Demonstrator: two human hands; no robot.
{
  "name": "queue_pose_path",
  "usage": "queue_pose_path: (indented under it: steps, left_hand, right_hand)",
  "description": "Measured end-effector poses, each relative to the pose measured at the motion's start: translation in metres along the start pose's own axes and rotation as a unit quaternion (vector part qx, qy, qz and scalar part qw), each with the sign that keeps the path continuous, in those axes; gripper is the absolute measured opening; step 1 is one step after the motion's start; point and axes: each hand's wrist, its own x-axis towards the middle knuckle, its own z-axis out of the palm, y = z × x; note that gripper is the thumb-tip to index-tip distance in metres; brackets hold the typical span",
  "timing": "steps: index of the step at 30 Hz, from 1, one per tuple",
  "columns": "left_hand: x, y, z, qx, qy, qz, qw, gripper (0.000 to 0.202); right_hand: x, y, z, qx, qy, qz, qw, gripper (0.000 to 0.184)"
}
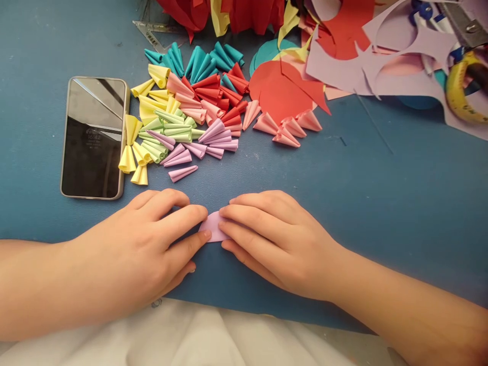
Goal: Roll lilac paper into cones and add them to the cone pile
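A small piece of light purple paper [214, 229] with a curved edge lies on the blue tabletop between my two hands. At its left end, my left hand [152, 249] holds it with bent fingertips. My right hand [282, 239] covers the right end, its fingers close together and pressed onto the paper; what lies under them is hidden. Just beyond the hands is a pile of small rolled paper cones: purple cones [218, 133], light green cones [171, 131], yellow cones [131, 129], teal cones [200, 63], red cones [208, 90] and pink cones [267, 123].
A phone [95, 168] lies left of the cones. Behind them are red paper circles [276, 94], teal circles [267, 53] and a clear set square [152, 33]. Purple paper offcuts [339, 66] and a yellow roll of tape [457, 94] fill the back right.
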Motion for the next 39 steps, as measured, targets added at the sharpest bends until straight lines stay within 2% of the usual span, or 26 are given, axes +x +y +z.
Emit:
queue_pose_path:
  steps: [5,11,18,22,27,33,39]
  left_hand:
    - [-0.0002,0.0027,-0.0033,0.012,-0.024,-0.009,1.000,0.029]
    - [0.0006,-0.0007,-0.0019,0.007,-0.001,0.009,1.000,0.027]
    - [0.0019,0.0024,-0.0038,0.023,-0.024,0.003,0.999,0.028]
    - [0.0020,0.0021,-0.0048,0.025,-0.015,0.009,1.000,0.028]
    - [0.0011,0.0007,-0.0073,0.031,-0.042,0.024,0.998,0.030]
    - [0.0032,-0.0004,-0.0082,0.031,-0.022,0.031,0.999,0.032]
    - [0.0011,-0.0013,-0.0055,0.045,-0.015,0.038,0.998,0.033]
  right_hand:
    - [0.0011,0.0002,-0.0004,0.000,-0.002,0.003,1.000,0.008]
    - [0.0021,-0.0007,-0.0001,-0.002,0.001,0.006,1.000,0.010]
    - [0.0020,-0.0006,-0.0004,-0.008,-0.002,0.010,1.000,0.010]
    - [0.0015,-0.0006,0.0001,-0.006,-0.002,0.010,1.000,0.010]
    - [0.0018,-0.0008,0.0009,-0.006,-0.007,0.010,1.000,0.013]
    - [0.0021,-0.0015,0.0005,-0.020,-0.014,0.010,1.000,0.021]
    - [0.0036,-0.0023,0.0004,-0.032,-0.021,0.012,0.999,0.021]
